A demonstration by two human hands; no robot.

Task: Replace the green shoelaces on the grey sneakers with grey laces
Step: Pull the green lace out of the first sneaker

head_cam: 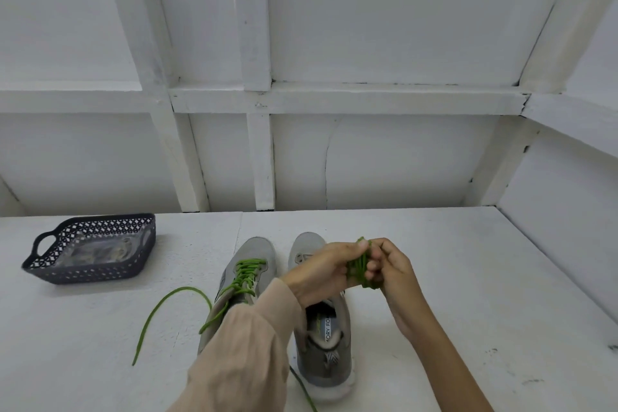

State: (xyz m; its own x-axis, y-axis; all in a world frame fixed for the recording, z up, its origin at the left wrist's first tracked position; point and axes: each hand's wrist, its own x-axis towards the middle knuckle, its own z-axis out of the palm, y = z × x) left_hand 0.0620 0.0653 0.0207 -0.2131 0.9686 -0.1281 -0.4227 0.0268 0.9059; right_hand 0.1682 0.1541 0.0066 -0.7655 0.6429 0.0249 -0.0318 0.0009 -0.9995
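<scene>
— What's on the white surface [451,278]?
— Two grey sneakers side by side, toes pointing away. A beige sleeve [244,344] hides the heel of the left sneaker [257,251]. The right sneaker [326,361] has its toe partly behind the hands.
— And the dark basket [90,274]?
— Well off to the left, with a clear bag [97,249] inside. I can't make out its contents.
— The hands?
— The left hand [321,269] and right hand [391,264] meet above the right sneaker, fingers curled round a green bundle [359,266] of lace.
— Any other green?
— The green lace [249,273] is threaded in the left sneaker, one end trailing onto the surface. Another strand [304,391] runs off the bottom edge.
</scene>
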